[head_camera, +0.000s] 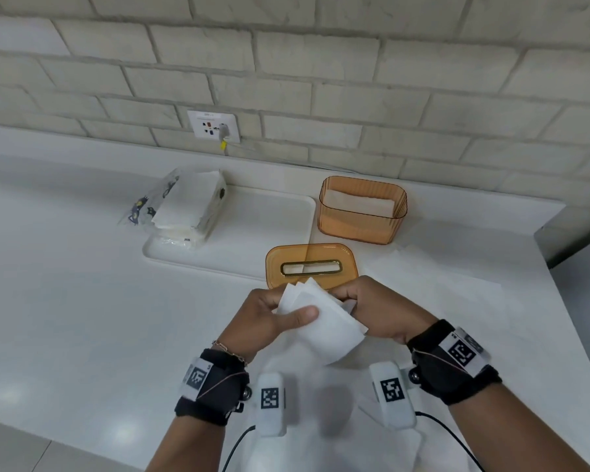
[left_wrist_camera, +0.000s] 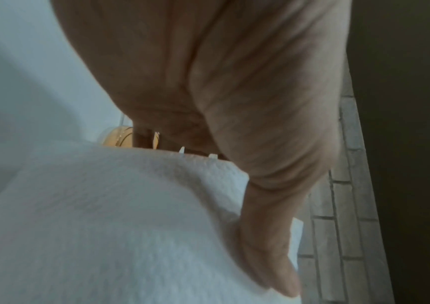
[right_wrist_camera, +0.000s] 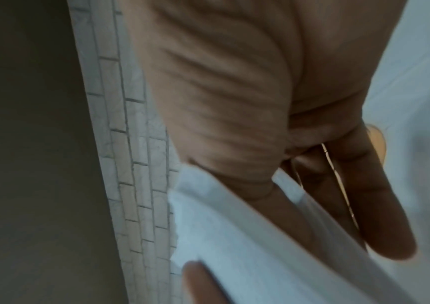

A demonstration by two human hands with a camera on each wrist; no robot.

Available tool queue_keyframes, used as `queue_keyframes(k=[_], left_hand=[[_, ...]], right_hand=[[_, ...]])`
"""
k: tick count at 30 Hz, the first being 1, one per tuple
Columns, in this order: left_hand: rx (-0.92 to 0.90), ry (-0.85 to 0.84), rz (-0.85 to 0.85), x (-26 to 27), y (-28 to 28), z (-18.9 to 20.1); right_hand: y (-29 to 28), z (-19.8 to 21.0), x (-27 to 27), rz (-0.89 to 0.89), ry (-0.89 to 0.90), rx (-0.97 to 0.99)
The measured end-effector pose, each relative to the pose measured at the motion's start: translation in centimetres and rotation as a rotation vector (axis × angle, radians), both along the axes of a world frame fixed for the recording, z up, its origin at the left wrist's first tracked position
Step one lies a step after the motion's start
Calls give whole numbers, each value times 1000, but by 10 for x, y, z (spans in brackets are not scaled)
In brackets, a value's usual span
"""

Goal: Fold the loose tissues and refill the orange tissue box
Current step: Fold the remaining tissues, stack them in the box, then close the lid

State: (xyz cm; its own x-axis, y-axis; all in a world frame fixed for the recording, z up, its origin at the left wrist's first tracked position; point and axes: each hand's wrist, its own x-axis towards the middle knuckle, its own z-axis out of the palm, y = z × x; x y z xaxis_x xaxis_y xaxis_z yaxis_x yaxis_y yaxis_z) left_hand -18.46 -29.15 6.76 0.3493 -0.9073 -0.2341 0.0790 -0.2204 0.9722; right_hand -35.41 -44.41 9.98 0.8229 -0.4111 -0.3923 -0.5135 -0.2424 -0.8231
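the orange tissue box (head_camera: pixel 361 212) stands open near the wall with some folded tissues already inside, its lid (head_camera: pixel 310 265) lying off in front; more remains. both the left hand (head_camera: pixel 269 318) and right hand (head_camera: pixel 378 308) pinch a white, soft, layered tissue (head_camera: pixel 324 325) above the counter (head_camera: pixel 82 301)

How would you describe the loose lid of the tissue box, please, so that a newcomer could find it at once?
Start at the white countertop below the brick wall, then find the open translucent orange plastic tissue box near its back right. The flat translucent orange plastic lid lies in front of it, partly over the white tray's corner. Unlike the box, it is flat, with a gold-rimmed slot.
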Motion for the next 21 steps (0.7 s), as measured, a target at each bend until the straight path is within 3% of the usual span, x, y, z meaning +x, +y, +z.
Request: queue_keyframes(k=[3,8,10,16,19,21], left_hand=[[37,-91,19,2,-9,3],[24,-360,-97,2,-19,14],[-30,-469,-126,0,-23,17],[60,-802,-189,-4,-36,20],[42,-710,-172,-2,-33,16],[102,-611,-139,5,-25,13]], right_hand=[[-6,6,-8,79,-12,85],[-28,-3,-36,172,-174,563],[-30,-12,-39,201,-208,657],[-15,-20,-30,115,-148,507],[-10,-27,-23,-47,-122,289],[-10,-34,-22,-144,-149,243]])
